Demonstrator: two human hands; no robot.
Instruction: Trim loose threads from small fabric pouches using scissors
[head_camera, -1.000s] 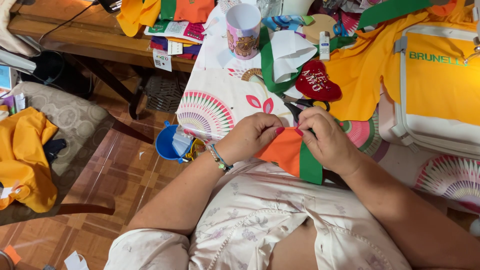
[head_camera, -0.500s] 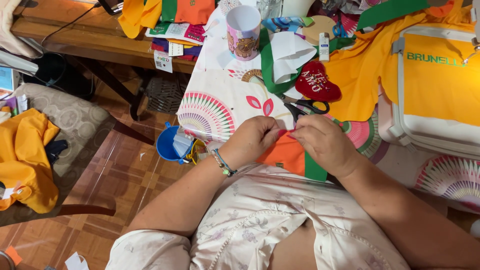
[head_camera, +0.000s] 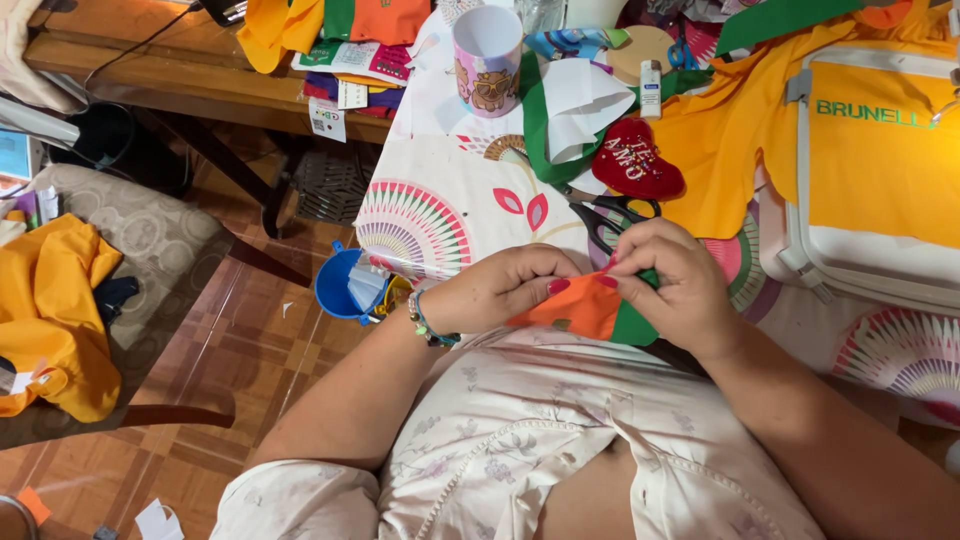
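While we look down at the worktop (head_camera: 440, 190) with its fan-patterned cloth, we see both hands meet at its near edge over a small orange and green fabric piece (head_camera: 585, 312). Our left hand (head_camera: 500, 288) is curled nearly closed, thumb and fingertips pinching the orange side of the piece. Our right hand (head_camera: 672, 283) is likewise closed on the green side, fingers bent over the top. The piece sits between the two hands, just above the lap. It looks thin, light and floppy, so we judge it will sag and fold unless it is held at the edges and kept taut between both hands. Black-handled scissors (head_camera: 605, 215) lie just behind the right hand, a red heart-shaped cushion (head_camera: 635, 162) beyond them, and a printed mug (head_camera: 488, 60) stands farther back.
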